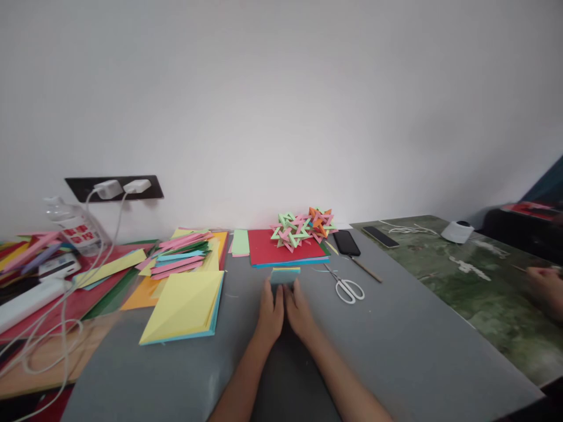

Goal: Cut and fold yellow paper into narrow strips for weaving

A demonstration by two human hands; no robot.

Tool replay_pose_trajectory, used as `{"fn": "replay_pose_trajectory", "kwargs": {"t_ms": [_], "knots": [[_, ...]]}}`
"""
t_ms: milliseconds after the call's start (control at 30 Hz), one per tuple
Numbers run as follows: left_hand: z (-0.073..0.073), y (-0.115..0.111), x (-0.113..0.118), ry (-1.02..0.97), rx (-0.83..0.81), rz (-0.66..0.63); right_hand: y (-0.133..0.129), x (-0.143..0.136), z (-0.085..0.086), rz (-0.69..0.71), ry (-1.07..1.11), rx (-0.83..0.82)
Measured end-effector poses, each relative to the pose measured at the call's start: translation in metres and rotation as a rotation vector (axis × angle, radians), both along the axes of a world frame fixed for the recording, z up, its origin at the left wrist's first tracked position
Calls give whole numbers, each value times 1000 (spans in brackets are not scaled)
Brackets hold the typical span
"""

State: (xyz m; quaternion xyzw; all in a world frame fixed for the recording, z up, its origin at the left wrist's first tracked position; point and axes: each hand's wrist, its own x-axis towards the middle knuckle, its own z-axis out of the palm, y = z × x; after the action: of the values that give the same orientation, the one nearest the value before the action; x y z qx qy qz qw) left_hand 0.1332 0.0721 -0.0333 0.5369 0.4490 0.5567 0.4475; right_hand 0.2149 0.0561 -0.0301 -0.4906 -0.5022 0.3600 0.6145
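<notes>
A small blue piece of paper with a yellow strip along its far edge (285, 275) is held between my two hands above the grey table (246, 363). My left hand (270, 313) closes on its left side, and my right hand (299, 310) closes on its right side, the thumbs near each other. Just beyond lies a red sheet stack with blue beneath (264, 249), bearing a green and pink folded paper star (290, 231) and an orange and pink one (322, 223). White-handled scissors (349, 290) lie to the right of my right hand.
Yellow and blue square sheets (189, 305) and folded strips (182, 255) lie left. A black phone (346, 242) and a thin stick (367, 269) are at right. White cables (64, 328) hang far left, beside a bottle (79, 228). Another person's hand (545, 287) shows far right.
</notes>
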Motion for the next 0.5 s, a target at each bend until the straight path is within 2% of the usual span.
{"fn": "replay_pose_trajectory", "kwargs": {"t_ms": [167,300,400,500], "knots": [[-9,5,-1,91,45,36,5,0,-10,-3,-9,-5],[-18,11,0,343,107,88,17,2,-23,41,69,11],[-13,6,0,499,309,53,24,6,-27,19,178,16],[1,-4,-1,575,472,-23,26,7,-27,63,339,-2]]}}
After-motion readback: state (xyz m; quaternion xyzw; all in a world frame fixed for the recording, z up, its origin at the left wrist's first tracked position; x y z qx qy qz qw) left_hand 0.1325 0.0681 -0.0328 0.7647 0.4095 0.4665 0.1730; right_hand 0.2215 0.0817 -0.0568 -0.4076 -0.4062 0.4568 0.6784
